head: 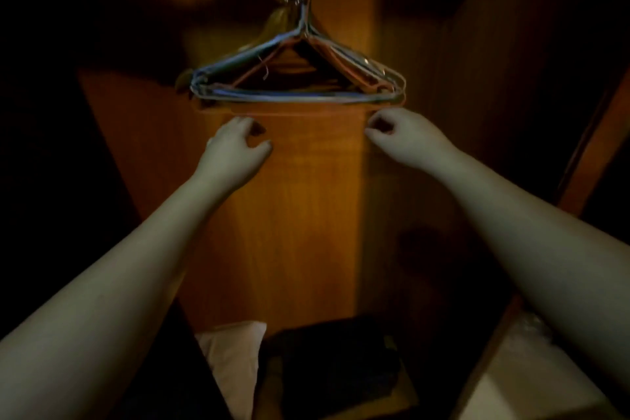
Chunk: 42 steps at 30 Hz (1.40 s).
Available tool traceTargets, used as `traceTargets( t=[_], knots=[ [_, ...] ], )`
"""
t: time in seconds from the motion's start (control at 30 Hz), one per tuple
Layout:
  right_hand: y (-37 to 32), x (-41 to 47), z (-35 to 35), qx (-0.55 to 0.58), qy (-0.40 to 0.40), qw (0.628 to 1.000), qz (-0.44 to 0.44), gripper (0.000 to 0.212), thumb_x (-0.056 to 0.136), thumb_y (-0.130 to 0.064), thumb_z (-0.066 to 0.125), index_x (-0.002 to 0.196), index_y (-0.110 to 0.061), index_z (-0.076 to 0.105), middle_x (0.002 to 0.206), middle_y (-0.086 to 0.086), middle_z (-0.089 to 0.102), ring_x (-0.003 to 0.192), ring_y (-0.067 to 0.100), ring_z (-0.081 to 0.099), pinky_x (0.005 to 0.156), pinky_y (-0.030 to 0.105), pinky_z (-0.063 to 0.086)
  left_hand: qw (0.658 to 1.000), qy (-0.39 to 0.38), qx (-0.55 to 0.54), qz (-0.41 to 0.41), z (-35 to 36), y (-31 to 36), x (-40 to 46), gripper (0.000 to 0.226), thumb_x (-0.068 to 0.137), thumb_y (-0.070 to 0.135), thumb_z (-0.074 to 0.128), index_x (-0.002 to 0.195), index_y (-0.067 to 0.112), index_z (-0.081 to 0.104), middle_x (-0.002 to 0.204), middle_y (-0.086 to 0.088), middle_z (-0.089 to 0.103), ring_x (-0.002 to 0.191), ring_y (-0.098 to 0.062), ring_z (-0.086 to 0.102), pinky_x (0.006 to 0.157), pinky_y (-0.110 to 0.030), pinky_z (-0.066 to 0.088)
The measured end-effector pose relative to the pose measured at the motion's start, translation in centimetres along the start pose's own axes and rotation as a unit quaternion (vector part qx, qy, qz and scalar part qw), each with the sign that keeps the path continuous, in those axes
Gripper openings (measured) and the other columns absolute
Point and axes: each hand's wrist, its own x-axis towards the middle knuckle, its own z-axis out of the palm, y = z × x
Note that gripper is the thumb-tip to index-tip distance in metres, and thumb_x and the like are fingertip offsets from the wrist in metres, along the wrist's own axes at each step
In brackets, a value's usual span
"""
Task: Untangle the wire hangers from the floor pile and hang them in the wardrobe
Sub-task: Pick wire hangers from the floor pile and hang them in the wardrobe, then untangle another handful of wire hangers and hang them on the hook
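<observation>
Wire hangers (296, 78) hung bunched inside wardrobe (296, 215).
L hand (235, 147) & R hand (399, 133) sat just below hangers' bottom bars, fingers loosely curled, gripping nothing; white pillow (231, 355) far below.

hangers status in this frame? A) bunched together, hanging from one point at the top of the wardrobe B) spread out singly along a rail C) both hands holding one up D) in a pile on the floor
A: the wire hangers hang as one bunch, hooks gathered at a single point up top, with the left hand and right hand just below them.
</observation>
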Motion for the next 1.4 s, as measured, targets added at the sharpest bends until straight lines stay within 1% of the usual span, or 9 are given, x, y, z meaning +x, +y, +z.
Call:
traceTargets(
  t=[0.1, 0.2, 0.3, 0.43, 0.7, 0.8, 1.03, 1.17, 1.4],
  knots=[
    [0.9, -5.7, 1.9, 0.011, -0.089, 0.995, 0.04, 0.03, 0.098, -0.039, 0.051, 0.118, -0.022, 0.064, 0.118, -0.001, 0.061, 0.097, 0.012, 0.054, 0.078, 0.027, 0.04, 0.991, -0.132, 0.015, -0.02, 1.4, -0.1, -4.3, 0.043, 0.097, 0.043, 0.054, 0.131, 0.018, 0.055, 0.138, -0.004, 0.051, 0.121, -0.023, 0.052, 0.092, -0.039, 0.048],
    [2.6, -11.6, 3.8, 0.02, -0.16, 0.982, 0.1, 0.034, 0.098, -0.043, 0.049, 0.126, -0.026, 0.059, 0.12, -0.002, 0.06, 0.096, 0.012, 0.056, 0.076, 0.027, 0.043, 0.975, -0.218, -0.008, -0.045, 3.2, 0.3, -8.8, 0.046, 0.099, 0.045, 0.052, 0.137, 0.02, 0.052, 0.146, -0.006, 0.045, 0.127, -0.025, 0.05, 0.089, -0.034, 0.044],
    [4.5, -17.5, 5.4, 0.04, -0.188, 0.971, 0.145, 0.036, 0.098, -0.044, 0.049, 0.128, -0.028, 0.058, 0.119, -0.004, 0.06, 0.094, 0.008, 0.053, 0.072, 0.024, 0.04, 0.966, -0.252, -0.017, -0.059, 6.0, 1.3, -12.7, 0.046, 0.098, 0.048, 0.05, 0.137, 0.023, 0.052, 0.148, -0.003, 0.046, 0.134, -0.023, 0.044, 0.088, -0.032, 0.039],
    [7.8, -25.7, 7.0, 0.07, -0.21, 0.952, 0.211, 0.035, 0.097, -0.043, 0.052, 0.127, -0.028, 0.059, 0.119, -0.01, 0.059, 0.099, 0.005, 0.052, 0.083, 0.024, 0.04, 0.952, -0.292, -0.042, -0.075, 10.4, 4.3, -18.0, 0.042, 0.098, 0.046, 0.051, 0.135, 0.026, 0.053, 0.149, -0.001, 0.044, 0.135, -0.022, 0.043, 0.089, -0.031, 0.038],
    [19.1, -43.8, 3.9, 0.048, -0.267, 0.908, 0.318, 0.036, 0.098, -0.039, 0.05, 0.128, -0.022, 0.058, 0.13, -0.002, 0.058, 0.117, 0.016, 0.052, 0.091, 0.025, 0.037, 0.918, -0.391, -0.041, -0.063, 20.1, 15.7, -27.2, 0.038, 0.1, 0.039, 0.052, 0.133, 0.022, 0.053, 0.14, 0.0, 0.049, 0.11, -0.012, 0.048, 0.082, -0.027, 0.036],
    [23.4, -50.6, 0.9, 0.049, -0.257, 0.89, 0.373, 0.036, 0.097, -0.039, 0.051, 0.128, -0.023, 0.059, 0.133, -0.004, 0.058, 0.121, 0.016, 0.052, 0.095, 0.026, 0.038, 0.908, -0.414, -0.056, -0.038, 23.5, 21.1, -30.1, 0.038, 0.099, 0.036, 0.053, 0.133, 0.019, 0.054, 0.137, -0.002, 0.051, 0.118, -0.017, 0.051, 0.085, -0.027, 0.038],
    [32.5, -63.7, -5.6, 0.021, -0.289, 0.828, 0.48, 0.04, 0.097, -0.045, 0.048, 0.132, -0.027, 0.054, 0.138, -0.007, 0.053, 0.124, 0.015, 0.05, 0.102, 0.033, 0.04, 0.864, -0.497, -0.067, 0.049, 32.5, 33.1, -35.1, 0.029, 0.098, 0.037, 0.054, 0.124, 0.025, 0.058, 0.122, 0.007, 0.054, 0.1, -0.004, 0.051, 0.07, -0.016, 0.037],
    [36.3, -69.3, -9.0, 0.023, -0.281, 0.796, 0.535, 0.04, 0.096, -0.044, 0.05, 0.132, -0.027, 0.054, 0.138, -0.005, 0.054, 0.124, 0.016, 0.05, 0.105, 0.036, 0.039, 0.838, -0.538, -0.059, 0.067, 37.0, 39.3, -37.0, 0.034, 0.098, 0.038, 0.053, 0.129, 0.024, 0.057, 0.126, 0.006, 0.054, 0.105, -0.008, 0.052, 0.078, -0.027, 0.042],
    [42.0, -76.3, -11.5, 0.026, -0.254, 0.737, 0.626, 0.041, 0.096, -0.043, 0.05, 0.132, -0.024, 0.054, 0.138, -0.002, 0.054, 0.124, 0.019, 0.052, 0.104, 0.039, 0.041, 0.786, -0.595, -0.049, 0.158, 45.0, 48.7, -39.3, 0.032, 0.099, 0.036, 0.052, 0.125, 0.019, 0.059, 0.126, 0.004, 0.057, 0.109, -0.013, 0.055, 0.086, -0.027, 0.041]
  ],
)
